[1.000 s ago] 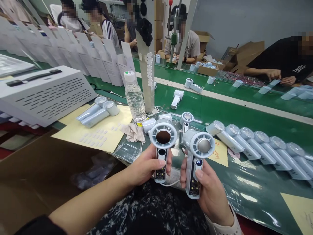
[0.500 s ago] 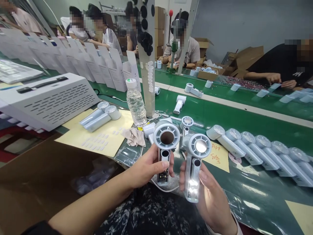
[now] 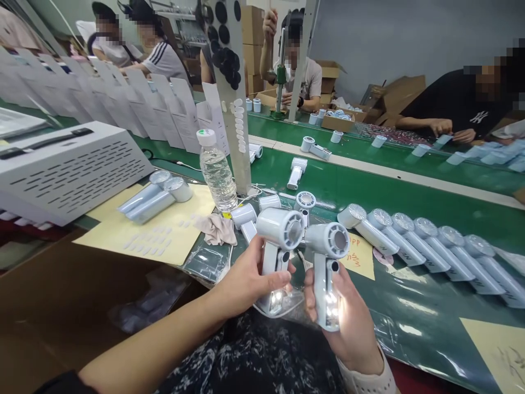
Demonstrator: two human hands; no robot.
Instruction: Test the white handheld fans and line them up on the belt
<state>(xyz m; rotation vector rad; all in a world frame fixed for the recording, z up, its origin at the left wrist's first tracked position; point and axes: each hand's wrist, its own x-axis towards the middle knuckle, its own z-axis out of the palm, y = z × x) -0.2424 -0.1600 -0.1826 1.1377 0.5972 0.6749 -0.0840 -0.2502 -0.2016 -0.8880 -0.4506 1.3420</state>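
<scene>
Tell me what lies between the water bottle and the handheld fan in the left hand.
In the head view, another handheld fan lies on its side between the water bottle and the handheld fan in the left hand.

Just past our right hand (image 3: 355, 334), a yellow note (image 3: 357, 264) carries orange handwriting: we read PP at its top edge, and the scrawl below is beyond us. The handles of the row of handheld fans (image 3: 404, 251) bear a dark N. Farther off, a co-worker's black T-shirt (image 3: 447, 104) shows a white NY logo. A yellow sheet (image 3: 502, 350) nearby has illegible writing
</scene>
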